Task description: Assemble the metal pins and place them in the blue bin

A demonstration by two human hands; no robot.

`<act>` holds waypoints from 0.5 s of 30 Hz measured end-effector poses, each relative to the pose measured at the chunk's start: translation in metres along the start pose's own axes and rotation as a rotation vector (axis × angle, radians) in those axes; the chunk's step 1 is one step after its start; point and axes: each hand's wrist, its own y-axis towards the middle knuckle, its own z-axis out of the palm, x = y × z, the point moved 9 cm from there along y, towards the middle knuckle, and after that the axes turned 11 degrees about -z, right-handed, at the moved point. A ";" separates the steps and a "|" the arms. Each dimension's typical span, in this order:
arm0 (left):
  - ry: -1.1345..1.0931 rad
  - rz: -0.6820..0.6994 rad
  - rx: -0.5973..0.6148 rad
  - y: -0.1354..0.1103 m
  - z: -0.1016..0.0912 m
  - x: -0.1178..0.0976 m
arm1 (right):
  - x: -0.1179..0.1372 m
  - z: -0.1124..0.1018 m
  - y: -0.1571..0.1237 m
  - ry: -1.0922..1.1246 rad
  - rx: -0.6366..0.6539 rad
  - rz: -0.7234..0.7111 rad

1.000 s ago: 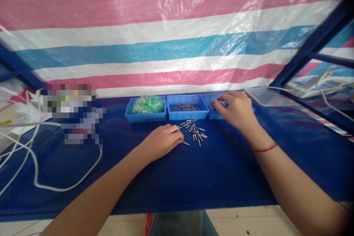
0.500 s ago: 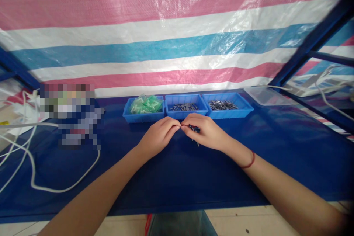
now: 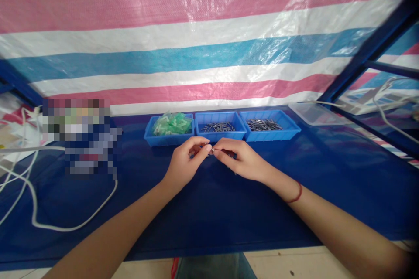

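Fingertip to fingertip, my left hand (image 3: 188, 157) and my right hand (image 3: 244, 159) meet above the blue table, just in front of the bins. Between their pinched fingers shows a small shiny metal piece (image 3: 212, 150); its exact kind is too small to tell. Thin metal tips peek out beneath my right palm, mostly hidden by the fingers. Behind my hands, the middle blue bin (image 3: 220, 117) holds loose metal screws or pins (image 3: 218, 127). More thin metal pieces (image 3: 263, 125) lie in the right bin (image 3: 288, 133). The left bin (image 3: 166, 140) has a green-tinted plastic bag (image 3: 173, 124) with pale pieces.
A clear plastic lid (image 3: 316, 114) lies at the back right of the blue table (image 3: 209, 218). White cables (image 3: 75, 228) loop over the left side, near a blurred-out patch. A striped plastic sheet (image 3: 196, 61) hangs behind, between blue frame posts.
My left fingers have loosened and curled differently, with a gap now behind the thumb. The small metal piece has come into sight between the fingertips. Both hands stay in nearly the same place.
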 end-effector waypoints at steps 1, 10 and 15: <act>0.001 -0.012 0.011 0.000 0.001 0.001 | 0.000 0.000 0.000 0.001 -0.004 0.003; 0.007 0.004 0.025 0.002 0.000 -0.002 | -0.011 -0.008 -0.002 0.023 -0.112 0.041; 0.134 0.038 0.044 0.002 0.003 -0.004 | -0.007 -0.020 -0.002 0.004 -0.181 0.024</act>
